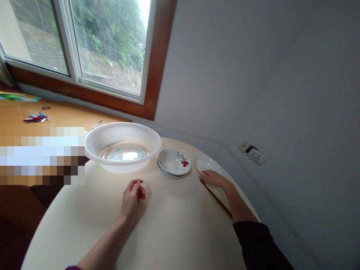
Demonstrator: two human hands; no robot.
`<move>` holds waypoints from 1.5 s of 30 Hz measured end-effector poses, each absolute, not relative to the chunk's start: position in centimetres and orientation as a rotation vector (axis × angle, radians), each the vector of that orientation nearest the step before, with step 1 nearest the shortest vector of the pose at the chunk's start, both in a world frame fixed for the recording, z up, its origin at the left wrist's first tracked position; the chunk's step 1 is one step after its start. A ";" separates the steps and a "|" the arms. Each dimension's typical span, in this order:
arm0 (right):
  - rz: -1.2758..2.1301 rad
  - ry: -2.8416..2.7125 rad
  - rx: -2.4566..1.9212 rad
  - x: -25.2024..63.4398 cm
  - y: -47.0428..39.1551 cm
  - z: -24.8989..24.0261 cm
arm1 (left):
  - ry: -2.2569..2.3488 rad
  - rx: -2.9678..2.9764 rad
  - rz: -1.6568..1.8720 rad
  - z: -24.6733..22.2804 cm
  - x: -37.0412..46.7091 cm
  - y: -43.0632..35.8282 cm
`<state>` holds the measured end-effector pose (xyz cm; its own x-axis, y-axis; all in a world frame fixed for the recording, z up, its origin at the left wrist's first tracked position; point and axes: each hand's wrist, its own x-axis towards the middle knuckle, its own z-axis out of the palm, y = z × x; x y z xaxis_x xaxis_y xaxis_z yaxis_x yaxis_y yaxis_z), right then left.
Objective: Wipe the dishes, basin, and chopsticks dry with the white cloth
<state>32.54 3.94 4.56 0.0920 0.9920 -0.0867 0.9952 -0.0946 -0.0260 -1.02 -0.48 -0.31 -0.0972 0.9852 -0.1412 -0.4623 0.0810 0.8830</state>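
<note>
Two red-tipped dark chopsticks [216, 199] lie near the round table's [174, 232] right edge, their far tips under the right hand [214, 177], which also touches a plain white dish [205, 163], grip impossible to judge, while the left hand [132, 198] rests loosely curled, empty.

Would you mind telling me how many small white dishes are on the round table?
3, as far as shows: two stacked beside the basin, the top dish bearing a red flower over a lower dish, and a plain dish under the right hand. More may be nested unseen.
</note>
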 end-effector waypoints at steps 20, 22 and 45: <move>0.525 2.177 2.267 31.3 -2.2 9.1 | 0.825 0.651 1.306 -0.4 -0.3 -0.5; 0.647 2.569 2.071 30.1 -3.9 10.3 | 0.766 0.605 1.248 -0.6 0.0 -0.6; -0.188 3.363 1.125 13.9 -6.8 7.4 | 0.346 0.279 0.911 -0.4 -0.6 -1.4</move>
<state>13.91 -6.83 7.36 -0.7247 0.5965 0.3450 0.5543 0.8021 -0.2224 -0.61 -1.40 -0.40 0.5642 0.8072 -0.1735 -0.7187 0.5836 0.3780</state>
